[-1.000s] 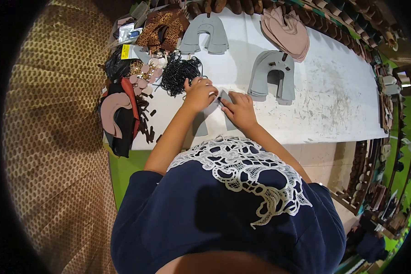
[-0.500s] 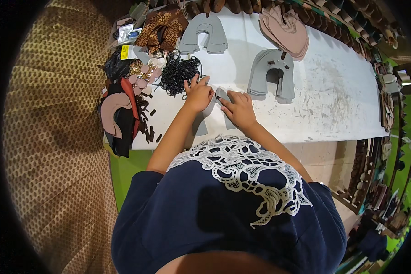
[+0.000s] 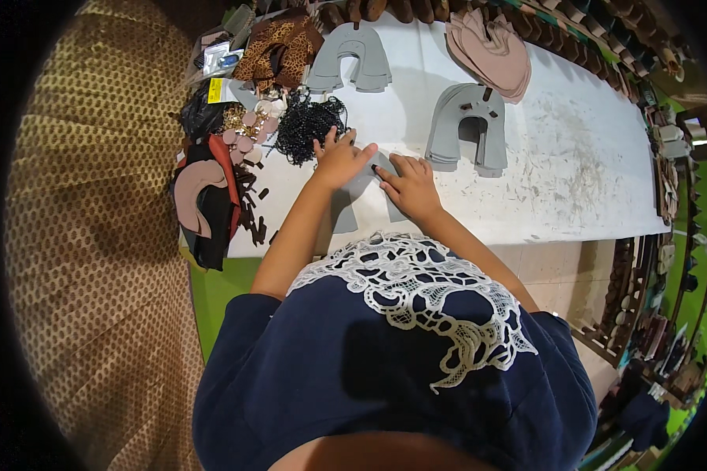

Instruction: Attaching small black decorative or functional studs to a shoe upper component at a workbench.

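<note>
Seeing left bare hand [image 3: 340, 166] open, fingers spread and thumb stuck out to the right, fingertips at the lower right edge of a tangled heap of shiny black beaded strands [image 3: 300, 132]; can't tell if touching. Seeing right bare hand [image 3: 411, 187] laid over the right side of a matte grey flat arch-shaped piece [image 3: 343, 216], fingers bent, thumb reaching left to a small dark strip [image 3: 375, 168] near the arch top. Can't tell whether gripping the strip or just pressing on it. Arch lying on the white-covered table [image 3: 562, 208] near the close edge, legs toward the wearer, partly hidden by both hands. To the right, apart from the hands, a stack of matching grey arches [image 3: 445, 125] with a few dark bits on top. Further back, another grey arch stack [image 3: 327, 67] and a fanned stack of dusty-pink curved pieces [image 3: 495, 59]. Past the beads, to the upper left, brown leopard-print pieces [image 3: 291, 43]. Left of the beads, small round pink discs [image 3: 243, 144]; below those, loose dark brown strips [image 3: 250, 216], then a pink curved piece [image 3: 188, 192] lying over black and red material [image 3: 232, 177] at the left end.
</note>
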`<state>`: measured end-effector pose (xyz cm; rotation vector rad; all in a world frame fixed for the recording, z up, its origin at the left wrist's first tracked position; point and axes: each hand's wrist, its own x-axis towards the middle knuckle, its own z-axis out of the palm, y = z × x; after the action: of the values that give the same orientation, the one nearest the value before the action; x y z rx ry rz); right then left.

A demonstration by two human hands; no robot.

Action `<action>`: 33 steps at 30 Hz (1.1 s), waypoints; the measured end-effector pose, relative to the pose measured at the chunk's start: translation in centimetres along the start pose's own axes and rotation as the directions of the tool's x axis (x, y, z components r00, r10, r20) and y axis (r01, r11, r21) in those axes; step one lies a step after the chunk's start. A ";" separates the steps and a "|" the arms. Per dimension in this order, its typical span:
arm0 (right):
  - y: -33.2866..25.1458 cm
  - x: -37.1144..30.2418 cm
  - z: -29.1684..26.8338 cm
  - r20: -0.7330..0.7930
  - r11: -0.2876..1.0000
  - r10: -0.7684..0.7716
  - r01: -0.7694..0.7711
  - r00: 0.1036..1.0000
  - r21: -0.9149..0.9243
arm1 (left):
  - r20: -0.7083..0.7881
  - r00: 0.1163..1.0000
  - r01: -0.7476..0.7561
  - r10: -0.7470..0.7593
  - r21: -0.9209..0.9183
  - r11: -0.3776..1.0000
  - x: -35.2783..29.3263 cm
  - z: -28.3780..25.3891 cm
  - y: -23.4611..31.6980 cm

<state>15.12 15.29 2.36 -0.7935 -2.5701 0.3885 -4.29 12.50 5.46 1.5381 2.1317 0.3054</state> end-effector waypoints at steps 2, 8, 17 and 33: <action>0.0 0.1 -0.1 -0.019 1.000 -0.012 0.012 1.000 0.004 | 0.089 0.996 -0.023 0.011 0.140 0.990 -0.1 0.0 0.2; -0.4 0.2 -0.2 -0.008 1.000 -0.006 0.006 1.000 0.012 | 0.092 0.995 0.009 -0.028 0.201 0.980 -0.1 1.3 -0.2; -0.3 0.1 -0.2 -0.002 1.000 -0.003 0.003 1.000 0.017 | -0.037 0.989 0.151 -0.146 0.191 0.970 -1.2 1.1 1.2; -0.4 0.5 -0.1 -0.006 0.995 -0.071 0.071 0.997 -0.066 | -0.404 0.871 -0.189 0.279 0.249 0.950 -5.1 5.6 -2.2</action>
<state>14.60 15.26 2.73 -0.7224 -2.6070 0.2800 -2.00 6.39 1.04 2.0128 2.3657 0.5809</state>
